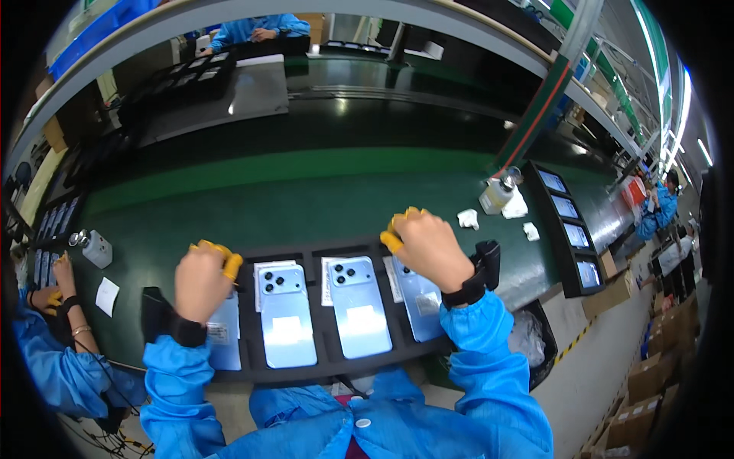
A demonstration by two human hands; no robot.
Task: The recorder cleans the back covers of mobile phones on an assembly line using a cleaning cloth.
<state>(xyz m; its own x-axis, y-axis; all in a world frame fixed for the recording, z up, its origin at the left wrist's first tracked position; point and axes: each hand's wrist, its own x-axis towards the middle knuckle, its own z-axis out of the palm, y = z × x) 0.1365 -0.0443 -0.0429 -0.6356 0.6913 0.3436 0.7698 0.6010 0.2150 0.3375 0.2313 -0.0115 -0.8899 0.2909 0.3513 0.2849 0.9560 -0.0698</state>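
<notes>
A black tray (324, 306) lies in front of me at the table's near edge, with several light-blue phones in its slots, backs up. The two middle phones (288, 325) (361, 314) show fully, each with a white label and a white slip behind it. My left hand (205, 281), in yellow finger cots, is closed over the far end of the leftmost phone (225, 333). Over the rightmost phone (422, 306) and the tray's far edge, my right hand (430, 246) is closed too, also in yellow cots. What the curled fingers hold, if anything, is hidden.
Another black tray (572, 229) of phones stands at the right. Near it are a pump bottle (498, 193) and crumpled white wipes (468, 219). At left are another bottle (93, 249), a white paper (107, 296) and a co-worker's hands (63, 279). A post (539, 115) rises at right.
</notes>
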